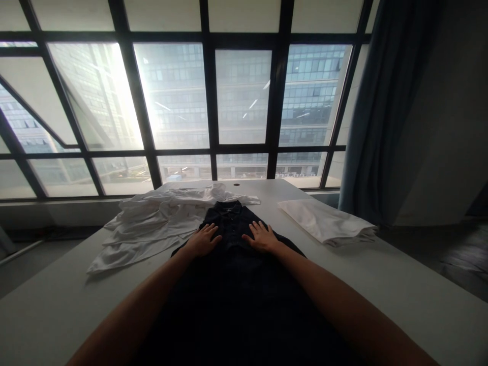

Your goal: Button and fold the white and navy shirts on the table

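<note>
A dark collared shirt [231, 231] lies front side up on the white table, its collar toward the window. My left hand [203, 240] rests flat on the left part of its chest, fingers spread. On the right part of the chest lies my right hand [261, 237], also flat with its fingers apart. Neither hand grips the cloth. The lower part of the shirt merges with the darkness near my body, so its hem cannot be made out.
Crumpled white garments [152, 223] are heaped on the left of the table [381, 295]. A folded white cloth [324, 221] lies at the right. Beyond the far edge stands a large framed window [244, 96], with a blue-grey curtain [369, 127] on its right.
</note>
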`<state>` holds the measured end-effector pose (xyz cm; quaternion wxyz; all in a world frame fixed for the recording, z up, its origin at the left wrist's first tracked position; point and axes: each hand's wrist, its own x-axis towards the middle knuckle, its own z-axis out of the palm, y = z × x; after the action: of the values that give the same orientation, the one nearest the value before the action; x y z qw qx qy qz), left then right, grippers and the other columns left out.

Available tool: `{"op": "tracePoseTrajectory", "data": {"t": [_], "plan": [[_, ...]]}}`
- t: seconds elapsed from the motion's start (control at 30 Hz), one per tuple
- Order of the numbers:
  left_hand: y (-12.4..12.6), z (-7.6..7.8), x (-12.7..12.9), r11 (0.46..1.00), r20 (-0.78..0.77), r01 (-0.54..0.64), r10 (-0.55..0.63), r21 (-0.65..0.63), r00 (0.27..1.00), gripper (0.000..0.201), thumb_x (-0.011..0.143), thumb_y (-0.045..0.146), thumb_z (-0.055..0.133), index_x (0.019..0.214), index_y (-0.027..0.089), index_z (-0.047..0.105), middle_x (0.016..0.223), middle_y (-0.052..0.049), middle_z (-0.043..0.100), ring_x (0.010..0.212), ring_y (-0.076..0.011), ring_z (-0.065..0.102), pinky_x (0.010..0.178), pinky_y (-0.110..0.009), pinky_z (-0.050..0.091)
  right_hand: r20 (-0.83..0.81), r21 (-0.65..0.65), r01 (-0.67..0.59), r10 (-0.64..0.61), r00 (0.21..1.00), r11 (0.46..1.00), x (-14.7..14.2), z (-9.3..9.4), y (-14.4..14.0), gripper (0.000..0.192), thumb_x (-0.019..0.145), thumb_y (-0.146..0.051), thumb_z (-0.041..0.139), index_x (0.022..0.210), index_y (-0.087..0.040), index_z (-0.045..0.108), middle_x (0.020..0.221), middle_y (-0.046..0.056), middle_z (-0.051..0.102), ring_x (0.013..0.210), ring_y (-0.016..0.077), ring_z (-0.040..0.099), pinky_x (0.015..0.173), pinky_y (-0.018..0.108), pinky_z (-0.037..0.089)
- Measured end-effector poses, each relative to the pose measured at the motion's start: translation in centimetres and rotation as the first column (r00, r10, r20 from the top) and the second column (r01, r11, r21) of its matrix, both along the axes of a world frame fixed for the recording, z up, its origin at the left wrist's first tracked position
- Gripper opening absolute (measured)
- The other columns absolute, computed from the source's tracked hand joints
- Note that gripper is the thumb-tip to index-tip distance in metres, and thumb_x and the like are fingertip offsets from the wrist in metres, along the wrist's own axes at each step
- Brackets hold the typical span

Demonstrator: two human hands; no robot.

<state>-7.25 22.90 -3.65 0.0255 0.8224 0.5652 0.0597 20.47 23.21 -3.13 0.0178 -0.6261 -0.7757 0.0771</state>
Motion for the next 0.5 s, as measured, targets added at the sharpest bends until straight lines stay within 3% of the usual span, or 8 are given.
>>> {"op": "tracePoseTrajectory", "data": {"t": [0.17, 0.33, 0.5], "plan": [[0.0, -1.1, -2.4, 0.992, -0.012, -0.124, 0.124, -0.023, 0.992, 0.071, 0.096, 0.057, 0.027, 0.153, 0.015, 0.032, 0.162, -0.007, 0.015, 0.15, -0.0268, 0.01, 0.119, -0.046, 0.015, 0.003, -0.025, 0.157, -0.157, 0.988, 0.987, 1.5, -0.1, -0.4, 0.088, 0.092, -0.073, 0.016, 0.158, -0.014, 0.014, 0.163, 0.007, 0.004, 0.149, 0.0299, 0.002, 0.119, 0.054, 0.003], [-1.3, -1.2, -2.5, 0.976, 0.067, -0.215, 0.217, -0.041, 0.974, 0.07, 0.097, 0.054, 0.022, 0.156, 0.016, 0.024, 0.163, -0.006, 0.011, 0.15, -0.0256, 0.009, 0.119, -0.048, 0.016, -0.028, -0.013, 0.169, -0.169, 0.985, 0.986, 1.9, 0.1, -1.2, 0.086, 0.093, -0.071, 0.012, 0.158, -0.014, 0.016, 0.163, 0.008, 0.005, 0.149, 0.0296, 0.003, 0.119, 0.053, 0.005], [-5.0, -0.8, -3.0, 0.963, 0.043, -0.268, 0.27, -0.037, 0.962, 0.071, 0.096, 0.056, 0.025, 0.154, 0.016, 0.028, 0.162, -0.008, 0.015, 0.15, -0.0263, 0.011, 0.119, -0.05, 0.015, 0.005, 0.031, 0.134, -0.134, 0.991, 0.991, 3.5, -0.5, -3.5, 0.085, 0.093, -0.071, 0.012, 0.157, -0.016, 0.017, 0.163, 0.008, 0.007, 0.15, 0.0285, 0.002, 0.119, 0.054, 0.002]]}}
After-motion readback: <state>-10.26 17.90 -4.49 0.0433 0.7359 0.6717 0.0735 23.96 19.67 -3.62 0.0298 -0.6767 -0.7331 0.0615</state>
